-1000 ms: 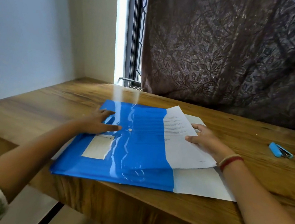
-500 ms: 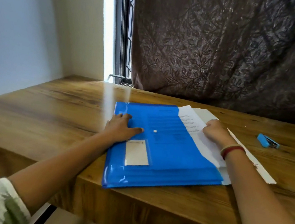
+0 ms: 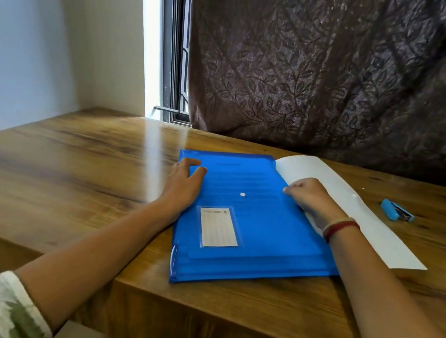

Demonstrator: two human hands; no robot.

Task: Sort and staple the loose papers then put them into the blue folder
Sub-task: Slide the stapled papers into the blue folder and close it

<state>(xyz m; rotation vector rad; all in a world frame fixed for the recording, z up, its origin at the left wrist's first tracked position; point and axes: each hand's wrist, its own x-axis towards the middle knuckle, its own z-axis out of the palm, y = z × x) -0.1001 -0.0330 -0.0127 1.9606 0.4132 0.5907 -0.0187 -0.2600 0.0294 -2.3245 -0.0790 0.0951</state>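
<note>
While the blue folder (image 3: 264, 232) lies flat on the wooden table (image 3: 71, 176), near its front edge, the left hand (image 3: 182, 186) rests on the cover at about 10 o'clock from the folder's middle, fingers straight and spread, gripping nothing; the right hand (image 3: 312, 198) sits at about 2 o'clock, on the folder's right edge, its fingers curled under into a loose fist (whether they pinch anything cannot be told); faint printed lines of the papers (image 3: 239, 175) show through the blue cover, so they lie inside; a white snap stud (image 3: 242, 194) marks the cover's middle, with a label card (image 3: 218, 227) at 7 o'clock of it; a white flap (image 3: 352, 215) spreads open beyond the right hand, toward 3 o'clock; farther that way, apart from the flap, lies a blue stapler (image 3: 396, 211); a dark leaf-patterned curtain (image 3: 344, 71) hangs at 12 o'clock behind the table
</note>
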